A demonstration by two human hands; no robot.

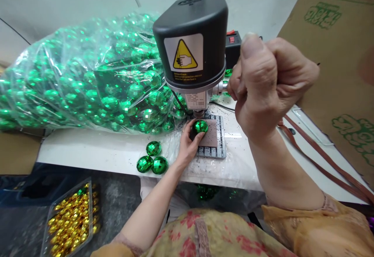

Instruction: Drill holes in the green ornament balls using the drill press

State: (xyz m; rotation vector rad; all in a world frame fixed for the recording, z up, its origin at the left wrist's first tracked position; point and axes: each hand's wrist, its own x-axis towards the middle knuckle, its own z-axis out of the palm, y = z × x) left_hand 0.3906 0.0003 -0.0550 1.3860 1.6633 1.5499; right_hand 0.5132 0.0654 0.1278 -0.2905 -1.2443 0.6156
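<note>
My left hand (188,144) holds a shiny green faceted bauble (200,126) between thumb and fingers, over a brown square pad (212,134) on the slotted metal base (221,147). Right above the bauble is the chuck of a small bench drill press (189,34); whether the bit touches the bauble I cannot tell. My right hand (267,77) is closed in a fist around the feed lever at the press's right side, and the lever's grip is hidden inside it. Beside my left forearm, three more green baubles (152,157) sit together on the white table (96,153).
A large clear plastic bag (87,81) full of green baubles fills the left back. A cardboard box (330,54) stands at the right, with brown straps (318,159) in front. On the floor at lower left lies a clear tray (90,210) of gold baubles. Dark shavings dot the table.
</note>
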